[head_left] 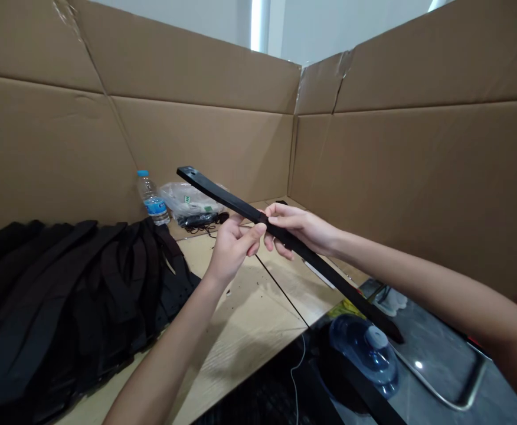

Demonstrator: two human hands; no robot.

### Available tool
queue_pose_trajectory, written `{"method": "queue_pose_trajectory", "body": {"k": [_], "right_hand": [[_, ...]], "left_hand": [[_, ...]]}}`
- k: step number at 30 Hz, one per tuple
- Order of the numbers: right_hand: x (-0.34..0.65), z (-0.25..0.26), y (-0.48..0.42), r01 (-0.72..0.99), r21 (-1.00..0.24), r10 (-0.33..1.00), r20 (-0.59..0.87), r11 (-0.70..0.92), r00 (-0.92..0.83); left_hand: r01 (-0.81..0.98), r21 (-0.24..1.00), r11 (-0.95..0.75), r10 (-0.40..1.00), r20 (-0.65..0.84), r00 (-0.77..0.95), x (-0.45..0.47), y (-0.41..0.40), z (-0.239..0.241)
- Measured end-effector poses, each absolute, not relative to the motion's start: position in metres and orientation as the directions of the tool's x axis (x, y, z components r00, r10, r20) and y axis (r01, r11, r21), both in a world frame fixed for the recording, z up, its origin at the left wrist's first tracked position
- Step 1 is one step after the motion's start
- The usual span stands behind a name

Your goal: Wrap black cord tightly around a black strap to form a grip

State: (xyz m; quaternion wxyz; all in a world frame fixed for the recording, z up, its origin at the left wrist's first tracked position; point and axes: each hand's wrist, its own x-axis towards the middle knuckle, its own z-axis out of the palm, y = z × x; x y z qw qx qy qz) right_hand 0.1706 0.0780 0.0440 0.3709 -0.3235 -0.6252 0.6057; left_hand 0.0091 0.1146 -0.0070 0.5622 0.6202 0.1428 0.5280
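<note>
A long, black, slightly curved strip with a small hole near its upper end is held aslant above the table. My left hand is closed on the middle of the strip, thumb along its edge. Just to the right, my right hand grips the same strip, its thumb and fingertips close to my left thumb. A thin dark cord runs from below my hands down to the table's front edge; its upper end is hidden by my fingers.
Many similar black strips lie piled at the left of the wooden table. A water bottle and a clear plastic bag stand behind. Cardboard walls enclose the table. A large blue water jug is below right.
</note>
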Motion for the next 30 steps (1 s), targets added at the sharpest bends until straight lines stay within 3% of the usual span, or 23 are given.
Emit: {"method": "queue_pose_trajectory", "body": {"k": [4, 8, 11, 18, 21, 24, 27, 30], "right_hand": [[0.169, 0.037, 0.085, 0.184, -0.929, 0.873, 0.216, 0.322, -0.438], [0.159, 0.028, 0.091, 0.484, -0.606, 0.776, 0.5, 0.631, -0.384], [0.146, 0.023, 0.093, 0.655, -0.403, 0.734, 0.574, 0.639, -0.362], [0.126, 0.015, 0.104, 0.803, -0.26, 0.736, 0.61, 0.537, -0.294], [0.123, 0.012, 0.11, 0.792, -0.265, 0.712, 0.644, 0.55, -0.28], [0.123, 0.009, 0.114, 0.716, -0.349, 0.704, 0.655, 0.604, -0.275], [0.125, 0.007, 0.118, 0.543, -0.538, 0.746, 0.599, 0.645, -0.291], [0.125, 0.006, 0.124, 0.216, -0.783, 0.786, 0.479, 0.584, -0.39]], "left_hand": [[-0.395, 0.855, -0.337, 0.826, 0.47, 0.312, 0.004, 0.119, -0.001], [-0.339, 0.858, -0.386, 0.862, 0.466, 0.201, 0.0, 0.124, 0.001], [-0.283, 0.881, -0.378, 0.883, 0.435, 0.175, -0.005, 0.123, 0.005], [-0.208, 0.929, -0.305, 0.911, 0.349, 0.222, -0.023, 0.119, 0.016], [-0.201, 0.924, -0.326, 0.918, 0.36, 0.167, -0.028, 0.123, 0.017], [-0.159, 0.922, -0.354, 0.913, 0.377, 0.152, -0.032, 0.128, 0.018], [-0.097, 0.922, -0.374, 0.907, 0.386, 0.17, -0.037, 0.133, 0.018], [-0.05, 0.923, -0.381, 0.896, 0.382, 0.228, -0.043, 0.136, 0.018]]}}
